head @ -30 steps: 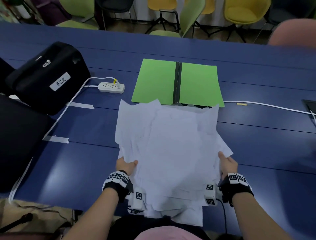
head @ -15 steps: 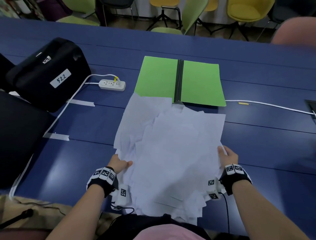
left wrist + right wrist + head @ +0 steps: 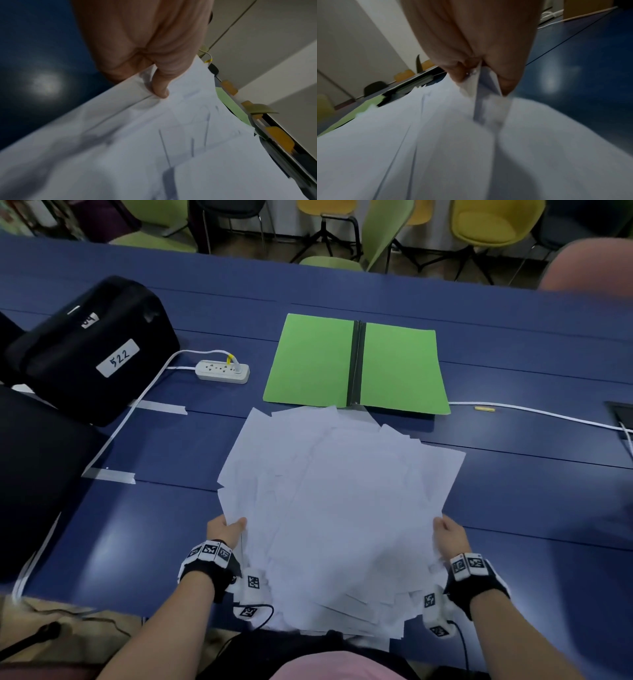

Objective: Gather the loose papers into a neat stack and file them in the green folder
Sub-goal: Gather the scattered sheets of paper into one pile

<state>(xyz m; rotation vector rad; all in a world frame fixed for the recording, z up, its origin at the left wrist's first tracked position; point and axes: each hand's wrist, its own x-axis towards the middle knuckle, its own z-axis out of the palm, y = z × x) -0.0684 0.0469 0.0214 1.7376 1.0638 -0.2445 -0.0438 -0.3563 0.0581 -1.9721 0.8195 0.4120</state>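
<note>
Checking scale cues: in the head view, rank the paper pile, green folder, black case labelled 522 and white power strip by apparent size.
1. Paper pile, though nearest the camera
2. Green folder and black case: too alike to rank
3. Power strip, clearly smallest

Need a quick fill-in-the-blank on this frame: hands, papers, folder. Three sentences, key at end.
1. Both the left hand and the right hand grip the messy pile of white papers by its ____ edges.
2. The green folder lies ____ on the blue table.
3. The white power strip sits to the folder's ____.

Missing: side; open; left
</note>
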